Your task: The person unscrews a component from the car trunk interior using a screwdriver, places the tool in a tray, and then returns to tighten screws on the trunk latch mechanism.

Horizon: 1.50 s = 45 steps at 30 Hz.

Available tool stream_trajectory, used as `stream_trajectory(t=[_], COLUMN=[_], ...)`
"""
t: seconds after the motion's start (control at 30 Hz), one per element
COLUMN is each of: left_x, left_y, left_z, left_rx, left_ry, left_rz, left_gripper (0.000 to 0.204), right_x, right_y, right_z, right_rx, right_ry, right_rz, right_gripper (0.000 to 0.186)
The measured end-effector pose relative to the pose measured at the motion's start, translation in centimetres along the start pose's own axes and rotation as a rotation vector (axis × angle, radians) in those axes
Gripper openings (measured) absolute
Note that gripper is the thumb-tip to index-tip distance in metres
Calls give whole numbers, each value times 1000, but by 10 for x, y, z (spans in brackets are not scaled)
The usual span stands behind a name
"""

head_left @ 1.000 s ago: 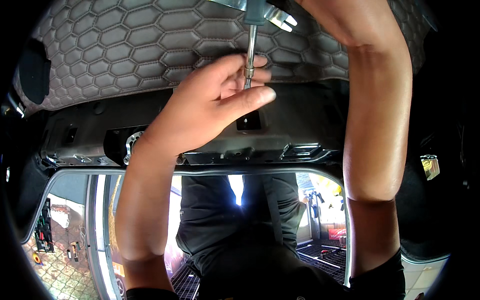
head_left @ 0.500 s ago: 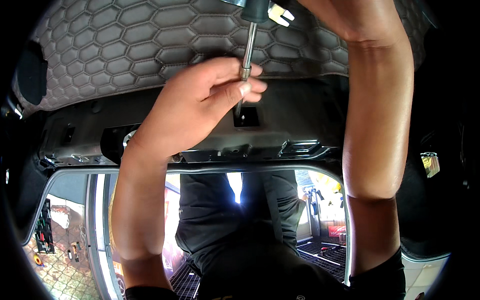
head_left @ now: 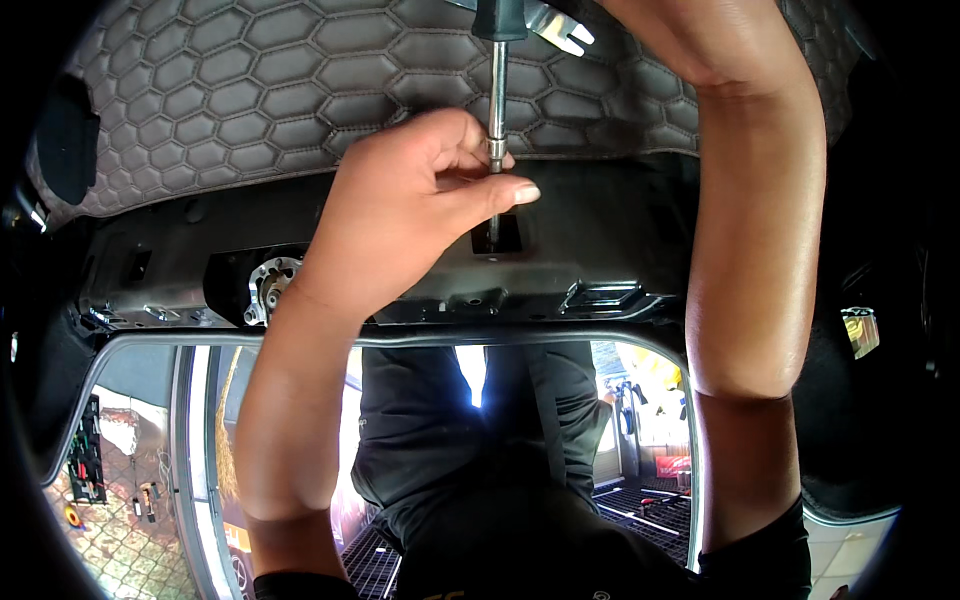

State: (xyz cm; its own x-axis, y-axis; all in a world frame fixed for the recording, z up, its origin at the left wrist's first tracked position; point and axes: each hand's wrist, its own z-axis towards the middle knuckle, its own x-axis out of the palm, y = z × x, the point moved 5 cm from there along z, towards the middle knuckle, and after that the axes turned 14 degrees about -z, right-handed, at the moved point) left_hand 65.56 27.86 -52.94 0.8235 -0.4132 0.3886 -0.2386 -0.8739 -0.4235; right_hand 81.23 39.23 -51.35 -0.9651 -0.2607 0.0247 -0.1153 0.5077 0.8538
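A screwdriver with a dark handle (head_left: pixel 499 18) and a long silver shaft (head_left: pixel 498 90) points down over a black metal panel (head_left: pixel 590 240). Its slim lower end reaches into a square opening (head_left: pixel 508 236) in the panel. My left hand (head_left: pixel 405 205) is closed around the lower shaft, thumb crossing in front and fingers curled behind. Of my right hand (head_left: pixel 690 40), only the wrist end shows at the top edge; its fingers lie outside the picture. Near the handle is a metal tool with a forked tip (head_left: pixel 568 36), partly cut off by the top edge.
Grey quilted upholstery (head_left: pixel 240 110) spreads behind the panel. A round metal latch part (head_left: pixel 270 288) sits in a recess beside my left wrist. The panel's near side ends at a rubber-edged rim (head_left: pixel 520 335). Below are my legs (head_left: pixel 420 420) and a dark grid floor (head_left: pixel 640 510).
My left hand has shifted slightly right, its fingers curling further behind the shaft. The screwdriver stands more upright, its lower end moved right within the opening. My right arm stays nearly still.
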Motion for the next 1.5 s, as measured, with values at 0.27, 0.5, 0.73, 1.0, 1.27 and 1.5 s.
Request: stream_trajectory(t=[0.27, 0.5, 0.73, 1.0, 1.27, 1.5], left_x=[6, 0, -5, 4, 0, -3], left_y=[4, 1, 3, 4, -2, 0], left_z=[-5, -1, 0, -6, 2, 5], left_rx=[92, 106, 63, 126, 28, 29], left_ry=[24, -85, -47, -37, -82, -40], left_rz=[-271, 27, -116, -280, 39, -115], left_gripper=[26, 24, 16, 21, 20, 20], right_x=[1, -5, 0, -1, -16, 7], right_y=[-3, 1, 2, -6, 2, 17], right_z=[-2, -1, 3, 2, 6, -1], right_rx=[-6, 18, 108, 3, 18, 281], right_ry=[-65, 47, -49, -45, 213, -232], right_rz=[57, -109, 32, 94, -93, 29], right_gripper=[35, 35, 30, 31, 32, 25])
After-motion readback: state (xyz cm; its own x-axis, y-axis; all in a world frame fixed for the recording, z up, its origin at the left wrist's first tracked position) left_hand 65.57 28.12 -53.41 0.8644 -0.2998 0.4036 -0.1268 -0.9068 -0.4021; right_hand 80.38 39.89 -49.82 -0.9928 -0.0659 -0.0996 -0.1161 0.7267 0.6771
